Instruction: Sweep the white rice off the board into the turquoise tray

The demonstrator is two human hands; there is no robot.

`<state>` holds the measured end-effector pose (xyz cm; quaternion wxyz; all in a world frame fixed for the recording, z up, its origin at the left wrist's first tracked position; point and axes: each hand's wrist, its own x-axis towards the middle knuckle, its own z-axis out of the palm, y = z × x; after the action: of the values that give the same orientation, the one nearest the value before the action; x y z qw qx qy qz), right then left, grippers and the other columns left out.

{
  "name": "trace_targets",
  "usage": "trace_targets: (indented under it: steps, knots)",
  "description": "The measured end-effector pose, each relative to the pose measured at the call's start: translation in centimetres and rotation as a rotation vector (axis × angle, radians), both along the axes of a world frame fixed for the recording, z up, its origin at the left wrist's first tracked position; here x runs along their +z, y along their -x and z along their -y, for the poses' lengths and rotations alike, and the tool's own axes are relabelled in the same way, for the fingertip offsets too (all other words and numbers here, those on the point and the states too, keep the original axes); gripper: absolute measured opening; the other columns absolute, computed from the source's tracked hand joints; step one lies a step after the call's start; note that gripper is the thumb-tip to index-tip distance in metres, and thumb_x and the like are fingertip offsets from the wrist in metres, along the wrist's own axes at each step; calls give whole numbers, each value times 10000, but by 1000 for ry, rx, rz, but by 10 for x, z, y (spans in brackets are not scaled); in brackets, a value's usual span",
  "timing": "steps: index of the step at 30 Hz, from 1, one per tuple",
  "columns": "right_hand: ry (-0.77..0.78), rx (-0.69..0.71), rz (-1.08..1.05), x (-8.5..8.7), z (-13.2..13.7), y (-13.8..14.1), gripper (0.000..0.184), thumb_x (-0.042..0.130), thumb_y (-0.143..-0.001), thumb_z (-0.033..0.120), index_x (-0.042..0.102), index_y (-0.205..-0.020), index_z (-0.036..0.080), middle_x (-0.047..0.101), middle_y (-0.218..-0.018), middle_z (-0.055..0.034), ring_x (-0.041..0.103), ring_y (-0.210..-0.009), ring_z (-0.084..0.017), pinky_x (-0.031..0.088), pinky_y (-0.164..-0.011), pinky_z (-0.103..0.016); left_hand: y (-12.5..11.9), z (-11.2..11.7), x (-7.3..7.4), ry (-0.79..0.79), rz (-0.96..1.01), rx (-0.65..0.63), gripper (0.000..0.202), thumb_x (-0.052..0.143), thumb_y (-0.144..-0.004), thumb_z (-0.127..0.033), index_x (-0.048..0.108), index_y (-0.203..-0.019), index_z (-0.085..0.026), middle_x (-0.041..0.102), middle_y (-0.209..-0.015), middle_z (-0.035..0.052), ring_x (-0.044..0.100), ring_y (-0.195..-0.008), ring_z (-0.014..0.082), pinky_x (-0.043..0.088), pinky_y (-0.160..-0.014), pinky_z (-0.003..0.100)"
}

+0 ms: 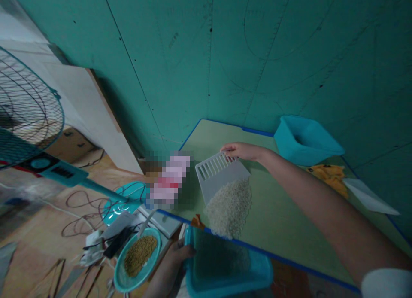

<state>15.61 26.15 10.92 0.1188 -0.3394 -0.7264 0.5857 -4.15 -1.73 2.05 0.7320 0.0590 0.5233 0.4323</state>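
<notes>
My right hand [242, 151] grips the top edge of a white slotted scraper [219, 175], which stands tilted on the green table [283, 212]. Below the scraper lies a pile of white rice [229, 208], spread down to the table's near blue edge. My left hand [175, 257] is wrapped round the rim of a teal plastic basin [225, 268], held just under that edge. The basin looks to have some rice inside, though its contents are dim.
A second teal basin [305, 139] stands at the table's far right, with a yellow cloth [330, 175] and white paper [370, 197] beside it. A teal plate of brown grains [138, 257] sits on the floor among cables. A standing fan [28, 117] is at left.
</notes>
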Motion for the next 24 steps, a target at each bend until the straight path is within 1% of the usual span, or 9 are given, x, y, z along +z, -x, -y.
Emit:
trace_targets:
  steps: [7,11,14,17,20,24]
  knots:
    - [16,32,6,0,7,-11,40,547,-762,195,554,-792,169,513,-620,44,479,-574,-102,368,-590,-230,-2,-1,1,-20,63,-44,329,684,-505,-157,707,-831,-116,705,-584,63,660,-589,234,496,-530,286]
    - [-2,31,15,0,8,-18,82,564,-747,217,556,-813,168,531,-643,36,484,-584,-105,363,-579,-229,-2,0,0,-23,47,-28,303,675,-512,-159,710,-810,-112,708,-591,65,658,-576,228,501,-530,286]
    - [-18,28,28,1,9,-26,115,571,-744,241,563,-835,171,532,-645,35,483,-584,-108,350,-565,-228,-5,-1,4,-25,62,-15,281,670,-512,-151,710,-788,-118,704,-584,61,659,-584,229,507,-543,291]
    - [-34,29,40,3,12,-35,126,577,-743,269,569,-828,176,526,-633,35,481,-585,-112,342,-559,-229,-8,-2,12,-28,88,-29,304,665,-525,-138,705,-825,-122,702,-578,59,659,-576,230,509,-542,298]
    - [-44,28,46,4,16,-43,155,585,-738,300,572,-834,179,541,-653,27,489,-603,-121,353,-579,-240,-12,-2,18,-66,113,-37,301,645,-548,-130,701,-843,-119,703,-585,63,656,-566,227,512,-553,309]
    - [-64,6,47,8,18,-53,178,602,-722,319,581,-827,177,554,-669,14,501,-624,-139,364,-599,-258,-15,-3,14,-94,94,-42,260,634,-550,-119,703,-802,-111,697,-567,55,651,-559,214,505,-545,290]
